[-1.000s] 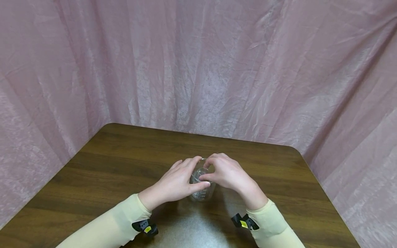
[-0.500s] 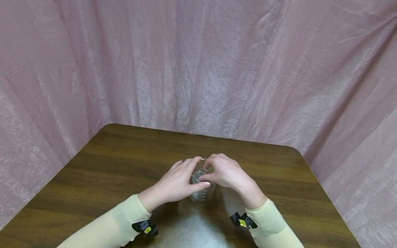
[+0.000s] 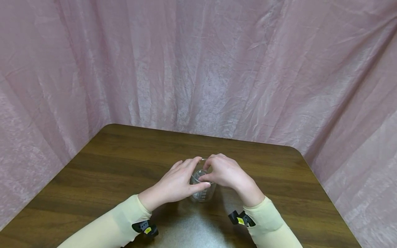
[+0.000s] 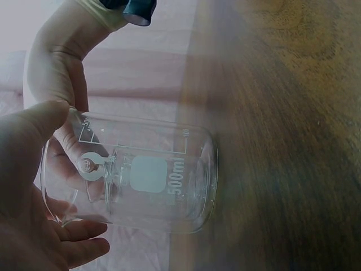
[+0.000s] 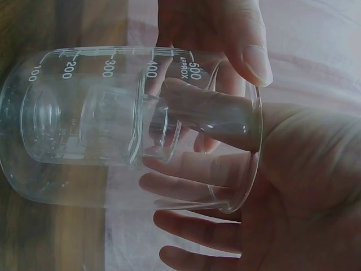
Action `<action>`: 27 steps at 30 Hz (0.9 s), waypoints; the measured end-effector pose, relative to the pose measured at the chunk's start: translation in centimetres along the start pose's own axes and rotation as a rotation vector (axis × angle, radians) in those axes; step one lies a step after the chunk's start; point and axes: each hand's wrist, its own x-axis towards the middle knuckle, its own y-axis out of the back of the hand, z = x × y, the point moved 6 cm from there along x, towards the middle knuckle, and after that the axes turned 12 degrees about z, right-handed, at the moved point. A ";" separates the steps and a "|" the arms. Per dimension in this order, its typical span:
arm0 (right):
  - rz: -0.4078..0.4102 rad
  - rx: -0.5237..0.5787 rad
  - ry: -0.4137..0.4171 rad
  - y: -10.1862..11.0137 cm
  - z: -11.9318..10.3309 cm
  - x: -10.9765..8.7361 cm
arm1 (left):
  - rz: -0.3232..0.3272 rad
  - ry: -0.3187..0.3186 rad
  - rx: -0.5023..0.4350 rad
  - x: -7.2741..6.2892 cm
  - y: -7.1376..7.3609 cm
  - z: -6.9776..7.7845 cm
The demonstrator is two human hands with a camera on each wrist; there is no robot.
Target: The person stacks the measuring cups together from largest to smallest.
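A large clear glass beaker [image 3: 201, 197], marked 500ml in the left wrist view, stands upright on the table. My left hand [image 3: 178, 181] grips it near the rim, thumb on the near side and fingers on the far side. My right hand [image 3: 231, 175] reaches into its mouth from the right. In the right wrist view a smaller beaker [image 5: 107, 127] sits within the large one, and a still smaller glass vessel [image 5: 161, 138] shows at its top. The right thumb and fingers pinch this smallest vessel by its upper part, seen through the glass.
The brown wooden table [image 3: 124, 155] has rounded far corners. Pink curtains [image 3: 198, 69] hang behind it and on both sides. Each sleeved wrist wears a small black device, such as the left wrist camera [image 3: 145, 228]. A bright reflection lies on the near tabletop.
The right wrist has shifted very slightly to the left, and the glass inside the large beaker appears slightly lower. The left hand and the large beaker stay in place.
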 end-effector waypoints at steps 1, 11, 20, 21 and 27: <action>-0.002 -0.004 0.001 0.0 0.0 0.0 | 0.001 -0.001 0.002 0.0 0.0 0.0; -0.002 -0.017 0.005 -0.1 -0.1 0.2 | 0.002 0.000 0.004 0.1 0.0 0.0; 0.001 -0.025 0.004 -0.1 -0.1 0.2 | 0.002 -0.003 -0.011 0.1 -0.2 -0.1; 0.001 -0.026 0.005 -0.1 -0.1 0.2 | 0.002 -0.003 -0.012 0.1 -0.2 -0.1; -0.002 -0.020 -0.003 -0.2 -0.1 0.3 | 0.004 -0.005 -0.012 0.1 -0.2 -0.2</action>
